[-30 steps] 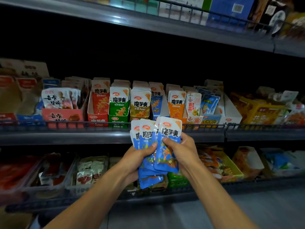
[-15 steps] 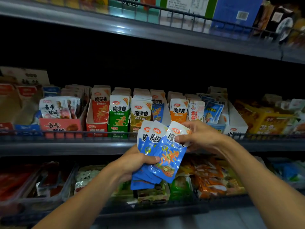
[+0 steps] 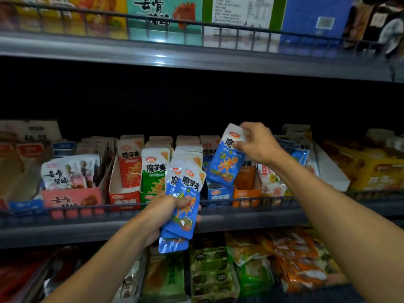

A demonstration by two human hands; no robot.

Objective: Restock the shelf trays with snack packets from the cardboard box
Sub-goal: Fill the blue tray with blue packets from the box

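My left hand (image 3: 162,212) grips a fanned stack of blue snack packets (image 3: 183,200) in front of the middle shelf rail. My right hand (image 3: 259,143) pinches the top of a single blue packet (image 3: 227,160) and holds it tilted above the blue shelf tray (image 3: 219,193). That tray stands between a green tray (image 3: 148,196) and an orange tray (image 3: 244,193). The cardboard box is out of view.
A wire rail (image 3: 131,207) runs along the middle shelf's front edge. A red tray (image 3: 124,197) and a pink tray (image 3: 72,201) stand to the left, yellow boxes (image 3: 376,171) to the right. The upper shelf (image 3: 196,57) overhangs; mixed packets fill the lower shelf (image 3: 262,270).
My right hand pulled one blue packet off the stack and lifted it up and right over the blue tray. My left hand keeps the other packets, slightly left and lower.
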